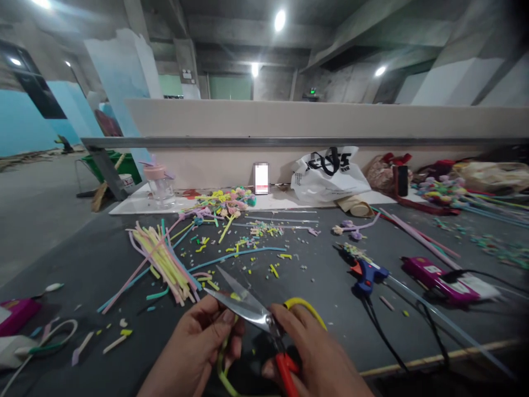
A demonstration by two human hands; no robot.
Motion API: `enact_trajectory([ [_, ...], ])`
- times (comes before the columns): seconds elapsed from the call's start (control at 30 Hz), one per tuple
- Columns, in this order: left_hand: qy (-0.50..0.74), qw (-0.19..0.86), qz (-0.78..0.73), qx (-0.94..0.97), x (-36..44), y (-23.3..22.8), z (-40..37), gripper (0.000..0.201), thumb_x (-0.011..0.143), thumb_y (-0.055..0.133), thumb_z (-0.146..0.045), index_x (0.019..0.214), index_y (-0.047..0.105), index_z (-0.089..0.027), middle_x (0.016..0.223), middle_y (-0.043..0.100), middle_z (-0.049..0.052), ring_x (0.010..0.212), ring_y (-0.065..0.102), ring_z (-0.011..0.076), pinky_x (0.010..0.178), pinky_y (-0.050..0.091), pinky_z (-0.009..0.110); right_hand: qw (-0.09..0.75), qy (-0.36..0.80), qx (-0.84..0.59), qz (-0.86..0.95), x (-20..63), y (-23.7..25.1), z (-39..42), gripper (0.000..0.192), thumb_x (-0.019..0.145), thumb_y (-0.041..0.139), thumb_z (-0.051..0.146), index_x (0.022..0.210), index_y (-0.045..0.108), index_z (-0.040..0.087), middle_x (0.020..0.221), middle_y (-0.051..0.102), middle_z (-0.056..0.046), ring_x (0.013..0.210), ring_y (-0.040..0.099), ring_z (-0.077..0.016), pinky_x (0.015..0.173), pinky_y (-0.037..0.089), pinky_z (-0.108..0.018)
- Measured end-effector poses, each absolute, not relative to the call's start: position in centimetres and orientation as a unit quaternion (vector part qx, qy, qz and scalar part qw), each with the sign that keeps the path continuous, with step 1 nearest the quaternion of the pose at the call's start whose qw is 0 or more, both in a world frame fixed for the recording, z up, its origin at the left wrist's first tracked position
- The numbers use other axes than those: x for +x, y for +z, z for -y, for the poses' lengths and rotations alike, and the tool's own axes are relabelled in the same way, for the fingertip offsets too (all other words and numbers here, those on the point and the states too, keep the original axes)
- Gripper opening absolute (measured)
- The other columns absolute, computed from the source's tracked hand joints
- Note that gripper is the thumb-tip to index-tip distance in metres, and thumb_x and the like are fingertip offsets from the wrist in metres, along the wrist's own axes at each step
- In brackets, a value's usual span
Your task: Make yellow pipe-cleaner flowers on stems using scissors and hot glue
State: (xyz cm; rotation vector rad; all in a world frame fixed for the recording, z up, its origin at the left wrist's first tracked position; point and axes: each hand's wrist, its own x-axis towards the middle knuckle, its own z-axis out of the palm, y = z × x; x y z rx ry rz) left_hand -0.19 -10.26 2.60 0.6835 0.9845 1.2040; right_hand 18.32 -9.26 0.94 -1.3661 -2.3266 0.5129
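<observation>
My right hand [316, 350] grips a pair of scissors [248, 310] with a red handle; a yellow loop shows at its upper side. The blades stand apart, pointing up and left, over the fingertips of my left hand [204, 333]. Pinched in those left fingers is a yellow-green pipe cleaner [223, 366], which curves down toward the bottom edge. Its tip is hard to make out behind the blades. Just beyond my left hand lies a bundle of yellow, pink and blue pipe cleaners [167, 259]. Small cut pieces [264, 231] are scattered across the dark table [285, 286].
On the right lie a blue glue gun [367, 275] with a cord and a magenta device [440, 281]. Along the back are a clear cup [160, 187], a heap of fuzzy flowers [231, 201], a phone [261, 179] and a white bag [326, 179]. Another magenta device [19, 314] sits left.
</observation>
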Motion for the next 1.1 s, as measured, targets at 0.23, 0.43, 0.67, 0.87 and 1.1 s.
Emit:
enact_trajectory([
  [0.23, 0.518, 0.647, -0.459, 0.320, 0.2, 2.8, 9.6, 0.027, 0.058, 0.074, -0.034, 0.063, 0.058, -0.013, 0.052, 0.053, -0.003, 0.041, 0.045, 0.0054, 0.038, 0.031, 0.016, 0.173, 0.189, -0.498, 0.829, 18.7, 1.0, 9.0, 0.045, 0.073, 0.059, 0.036, 0.115, 0.048, 0.024, 0.096, 0.054, -0.008, 0.082, 0.054, -0.0237, 0.067, 0.045, -0.035],
  [0.43, 0.503, 0.644, -0.485, 0.312, 0.5, 1.8, 9.4, 0.032, 0.055, 0.075, -0.039, 0.063, 0.057, -0.014, 0.051, 0.054, -0.003, 0.039, 0.042, 0.0044, 0.036, 0.029, 0.015, 0.172, 0.199, -0.491, 0.830, 19.3, -0.1, 8.7, 0.040, 0.073, 0.059, 0.042, 0.108, 0.051, 0.025, 0.091, 0.056, -0.006, 0.078, 0.054, -0.0207, 0.066, 0.042, -0.030],
  [0.67, 0.472, 0.685, -0.465, 0.303, 0.4, 0.5, 8.5, 0.035, 0.058, 0.074, -0.043, 0.066, 0.057, -0.014, 0.051, 0.056, -0.002, 0.034, 0.039, 0.0014, 0.033, 0.026, 0.012, 0.158, 0.267, -0.514, 0.800, 19.4, -0.3, 7.9, 0.031, 0.073, 0.056, 0.038, 0.099, 0.054, 0.022, 0.085, 0.063, -0.006, 0.072, 0.058, -0.0191, 0.060, 0.042, -0.026],
  [0.87, 0.493, 0.745, -0.387, 0.229, -0.3, 2.5, 4.5, 0.015, 0.071, 0.068, -0.020, 0.081, 0.060, -0.012, 0.064, 0.059, 0.001, 0.050, 0.054, 0.0059, 0.047, 0.045, 0.015, 0.198, 0.169, -0.632, 0.730, 20.3, 2.8, 3.4, 0.036, 0.081, 0.046, 0.033, 0.115, 0.048, 0.022, 0.097, 0.065, -0.009, 0.084, 0.061, -0.0217, 0.067, 0.041, -0.028],
  [1.1, 0.540, 0.747, -0.341, 0.186, 2.2, 3.3, -2.6, 0.009, 0.080, 0.051, -0.007, 0.074, 0.058, -0.009, 0.061, 0.061, 0.005, 0.053, 0.060, 0.0101, 0.053, 0.053, 0.021, 0.065, 0.043, -0.728, 0.681, 21.7, 1.1, -4.1, 0.038, 0.083, 0.042, 0.030, 0.115, 0.049, 0.011, 0.095, 0.066, -0.018, 0.088, 0.063, -0.0257, 0.068, 0.041, -0.030],
])
